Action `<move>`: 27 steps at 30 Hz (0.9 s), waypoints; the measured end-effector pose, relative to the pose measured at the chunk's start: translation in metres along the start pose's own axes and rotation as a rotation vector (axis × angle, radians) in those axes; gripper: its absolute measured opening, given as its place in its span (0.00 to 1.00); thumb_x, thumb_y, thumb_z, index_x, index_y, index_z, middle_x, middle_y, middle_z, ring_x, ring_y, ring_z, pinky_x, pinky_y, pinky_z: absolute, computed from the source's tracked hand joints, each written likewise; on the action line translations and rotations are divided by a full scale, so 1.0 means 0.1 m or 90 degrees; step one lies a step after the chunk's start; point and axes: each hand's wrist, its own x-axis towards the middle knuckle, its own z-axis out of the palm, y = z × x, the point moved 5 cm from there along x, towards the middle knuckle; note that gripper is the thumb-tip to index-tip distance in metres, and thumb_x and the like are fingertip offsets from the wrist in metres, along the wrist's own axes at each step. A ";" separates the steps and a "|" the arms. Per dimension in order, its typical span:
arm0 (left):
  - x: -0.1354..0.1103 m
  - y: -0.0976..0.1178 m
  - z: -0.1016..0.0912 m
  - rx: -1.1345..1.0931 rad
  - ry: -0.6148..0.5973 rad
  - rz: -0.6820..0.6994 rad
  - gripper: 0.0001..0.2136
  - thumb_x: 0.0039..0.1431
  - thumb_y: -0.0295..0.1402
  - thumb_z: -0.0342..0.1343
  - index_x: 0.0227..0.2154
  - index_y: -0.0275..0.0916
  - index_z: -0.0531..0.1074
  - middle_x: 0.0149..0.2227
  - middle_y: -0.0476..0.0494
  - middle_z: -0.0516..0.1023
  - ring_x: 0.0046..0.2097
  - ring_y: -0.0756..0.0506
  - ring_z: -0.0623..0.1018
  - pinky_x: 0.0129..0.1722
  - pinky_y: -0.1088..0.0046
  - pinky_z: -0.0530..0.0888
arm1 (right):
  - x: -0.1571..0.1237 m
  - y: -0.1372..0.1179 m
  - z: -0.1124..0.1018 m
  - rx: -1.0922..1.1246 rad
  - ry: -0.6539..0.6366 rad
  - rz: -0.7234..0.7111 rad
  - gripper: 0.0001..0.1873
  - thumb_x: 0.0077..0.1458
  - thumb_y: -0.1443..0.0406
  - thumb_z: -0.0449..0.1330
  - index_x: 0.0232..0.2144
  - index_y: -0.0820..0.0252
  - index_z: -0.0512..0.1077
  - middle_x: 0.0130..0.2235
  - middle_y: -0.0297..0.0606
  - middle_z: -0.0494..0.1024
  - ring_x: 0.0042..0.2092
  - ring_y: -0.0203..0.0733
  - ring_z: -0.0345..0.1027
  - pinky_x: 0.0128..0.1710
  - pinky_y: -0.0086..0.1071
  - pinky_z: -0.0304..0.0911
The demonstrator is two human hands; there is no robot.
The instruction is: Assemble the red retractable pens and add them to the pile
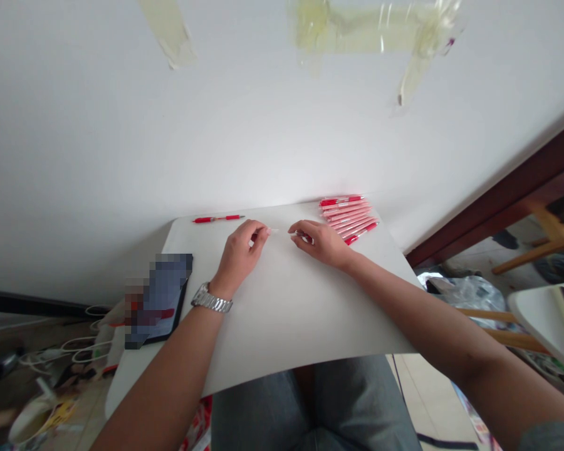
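Note:
Over the middle of the white table point(282, 313), my left hand point(242, 247) pinches a small translucent piece point(273, 230) whose tip sticks out toward the right. Facing it across a short gap, my right hand point(320, 242) has its fingers closed on a slim pen part point(302, 235), mostly hidden by the fingers. Just behind and to the right of that hand lies a pile of red and pink pens point(345, 216). A single red pen point(219, 218) rests near the back edge, beyond my left hand.
A tablet or phone with a blurred screen point(162, 307) lies at the table's left edge. The wall point(244, 125) rises directly behind the table. On the left floor are cables point(75, 344) and a cup point(32, 416); a wooden chair point(540, 241) stands to the right.

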 end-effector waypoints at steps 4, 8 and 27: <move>0.02 -0.05 -0.06 -0.005 0.040 -0.006 0.09 0.75 0.39 0.55 0.39 0.41 0.74 0.37 0.46 0.78 0.38 0.46 0.77 0.43 0.68 0.76 | 0.00 0.03 0.00 0.007 0.005 0.009 0.10 0.69 0.61 0.60 0.49 0.57 0.76 0.40 0.38 0.81 0.33 0.36 0.70 0.37 0.29 0.63; 0.02 -0.03 -0.05 0.007 0.038 -0.007 0.09 0.74 0.39 0.56 0.42 0.41 0.78 0.41 0.44 0.78 0.41 0.45 0.78 0.46 0.66 0.78 | -0.01 0.03 0.02 0.009 -0.003 0.014 0.11 0.68 0.61 0.60 0.50 0.56 0.76 0.40 0.37 0.81 0.33 0.36 0.69 0.36 0.29 0.63; -0.03 -0.05 0.07 -0.070 -0.037 -0.029 0.08 0.71 0.37 0.59 0.49 0.44 0.79 0.47 0.45 0.85 0.44 0.44 0.82 0.51 0.63 0.80 | -0.01 0.01 0.02 0.007 -0.013 0.035 0.13 0.67 0.60 0.63 0.52 0.56 0.77 0.39 0.35 0.81 0.33 0.35 0.69 0.35 0.28 0.62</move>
